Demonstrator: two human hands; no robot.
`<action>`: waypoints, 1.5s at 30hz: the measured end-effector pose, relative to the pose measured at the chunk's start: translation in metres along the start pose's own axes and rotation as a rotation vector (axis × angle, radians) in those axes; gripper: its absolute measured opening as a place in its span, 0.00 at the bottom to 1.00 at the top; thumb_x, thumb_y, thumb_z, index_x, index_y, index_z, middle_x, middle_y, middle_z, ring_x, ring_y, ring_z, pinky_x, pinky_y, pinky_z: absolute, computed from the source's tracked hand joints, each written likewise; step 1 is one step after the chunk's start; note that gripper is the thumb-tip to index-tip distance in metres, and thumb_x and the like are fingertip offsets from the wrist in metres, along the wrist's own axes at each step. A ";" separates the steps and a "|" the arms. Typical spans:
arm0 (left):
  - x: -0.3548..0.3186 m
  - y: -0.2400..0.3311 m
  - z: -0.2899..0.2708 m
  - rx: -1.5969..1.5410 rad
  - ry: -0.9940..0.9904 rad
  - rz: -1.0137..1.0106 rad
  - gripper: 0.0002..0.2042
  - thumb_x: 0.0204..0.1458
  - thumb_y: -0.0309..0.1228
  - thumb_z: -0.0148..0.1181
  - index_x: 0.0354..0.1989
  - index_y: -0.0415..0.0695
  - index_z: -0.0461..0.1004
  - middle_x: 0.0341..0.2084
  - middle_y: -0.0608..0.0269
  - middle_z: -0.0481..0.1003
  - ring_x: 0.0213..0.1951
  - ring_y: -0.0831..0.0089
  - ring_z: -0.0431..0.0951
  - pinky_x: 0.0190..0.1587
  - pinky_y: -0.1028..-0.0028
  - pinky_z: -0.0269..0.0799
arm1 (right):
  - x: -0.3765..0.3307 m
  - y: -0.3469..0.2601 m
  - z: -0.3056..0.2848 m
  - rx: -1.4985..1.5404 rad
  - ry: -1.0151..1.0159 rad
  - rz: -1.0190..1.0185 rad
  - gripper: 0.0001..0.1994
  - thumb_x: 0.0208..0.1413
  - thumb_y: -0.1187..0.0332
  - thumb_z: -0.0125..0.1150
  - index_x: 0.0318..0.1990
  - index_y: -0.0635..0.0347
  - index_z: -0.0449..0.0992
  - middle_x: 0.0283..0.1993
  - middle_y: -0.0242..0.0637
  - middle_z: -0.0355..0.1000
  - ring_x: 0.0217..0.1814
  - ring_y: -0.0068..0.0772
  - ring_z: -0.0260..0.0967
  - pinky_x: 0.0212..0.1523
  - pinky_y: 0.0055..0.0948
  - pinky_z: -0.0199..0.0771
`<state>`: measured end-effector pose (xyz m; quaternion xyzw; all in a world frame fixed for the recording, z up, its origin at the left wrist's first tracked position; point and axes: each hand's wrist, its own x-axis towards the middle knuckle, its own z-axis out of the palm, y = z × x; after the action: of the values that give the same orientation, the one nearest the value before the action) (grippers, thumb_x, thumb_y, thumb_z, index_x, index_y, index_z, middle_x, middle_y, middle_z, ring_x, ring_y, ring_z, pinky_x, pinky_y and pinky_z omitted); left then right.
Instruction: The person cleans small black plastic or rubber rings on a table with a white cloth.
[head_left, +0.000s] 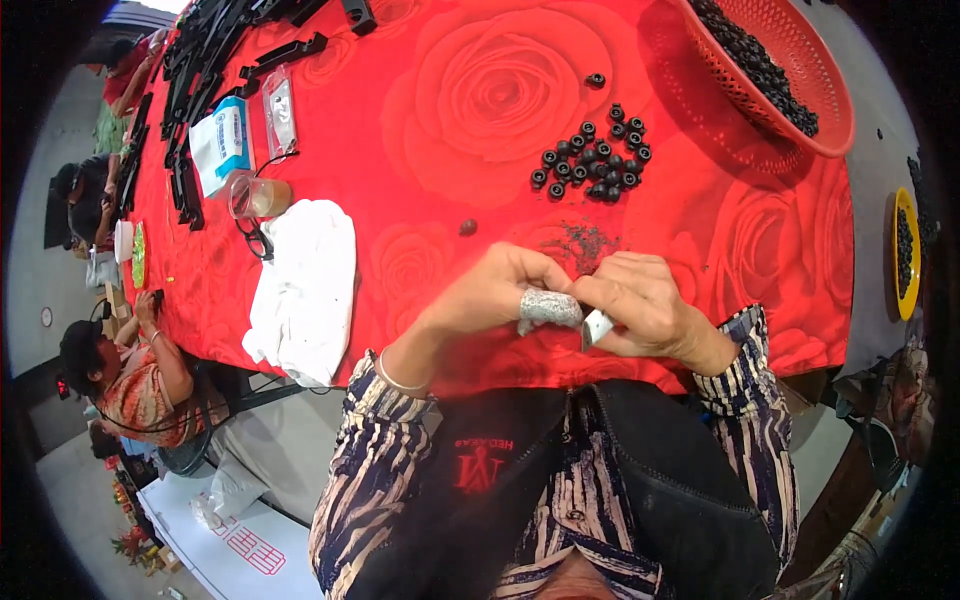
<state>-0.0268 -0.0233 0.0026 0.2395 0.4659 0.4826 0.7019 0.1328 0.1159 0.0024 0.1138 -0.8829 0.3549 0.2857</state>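
My left hand and my right hand meet near the table's front edge, fingertips together. A speckled grey-white wrap covers my left thumb. My left fingers are pinched, and whatever lies between them is hidden. Out of my closed right hand sticks a short, flat white-and-grey tool, blade-like in shape; its other end is covered by the fingers. Just beyond my hands lie dark shavings. Farther off sits a loose group of small round black parts with ring-shaped ends.
A red basket of black pieces stands at the far right. On the left are a white cloth, a plastic cup, a blue-white packet and long black parts. Other people sit along the left side.
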 end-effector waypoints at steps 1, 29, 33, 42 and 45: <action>0.001 -0.003 -0.001 -0.015 -0.102 -0.016 0.09 0.47 0.30 0.64 0.31 0.37 0.76 0.22 0.65 0.75 0.21 0.84 0.71 0.20 0.84 0.63 | 0.001 -0.001 0.001 0.058 -0.005 0.012 0.17 0.35 0.69 0.67 0.36 0.64 0.72 0.21 0.36 0.64 0.20 0.36 0.65 0.21 0.32 0.64; 0.010 -0.020 0.021 -0.415 -0.098 -0.028 0.10 0.49 0.29 0.62 0.36 0.35 0.75 0.22 0.62 0.75 0.19 0.80 0.73 0.22 0.82 0.69 | 0.001 0.003 -0.018 0.595 -0.127 0.392 0.11 0.42 0.77 0.66 0.36 0.65 0.76 0.24 0.38 0.70 0.24 0.29 0.69 0.23 0.26 0.64; 0.010 -0.024 0.021 -0.435 0.049 0.118 0.09 0.50 0.28 0.60 0.37 0.35 0.75 0.22 0.61 0.75 0.21 0.79 0.74 0.24 0.82 0.70 | -0.001 0.002 -0.009 0.309 0.052 0.246 0.14 0.40 0.79 0.66 0.39 0.67 0.76 0.21 0.37 0.67 0.19 0.29 0.63 0.19 0.27 0.60; 0.005 -0.014 0.026 -0.327 0.146 0.203 0.07 0.49 0.22 0.60 0.37 0.35 0.75 0.28 0.60 0.75 0.27 0.77 0.75 0.27 0.80 0.71 | -0.003 0.000 -0.008 0.005 0.115 0.050 0.18 0.36 0.80 0.67 0.40 0.68 0.75 0.20 0.36 0.65 0.16 0.31 0.61 0.17 0.29 0.59; 0.007 -0.019 0.022 -0.170 0.175 0.378 0.09 0.47 0.19 0.61 0.38 0.33 0.75 0.33 0.59 0.74 0.30 0.78 0.75 0.29 0.79 0.72 | 0.000 -0.001 -0.012 0.000 0.082 0.066 0.19 0.36 0.76 0.68 0.41 0.66 0.74 0.22 0.34 0.64 0.19 0.32 0.62 0.20 0.29 0.62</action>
<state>0.0023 -0.0223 -0.0051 0.2196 0.4293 0.6622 0.5735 0.1382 0.1235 0.0101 0.0702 -0.8737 0.3685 0.3097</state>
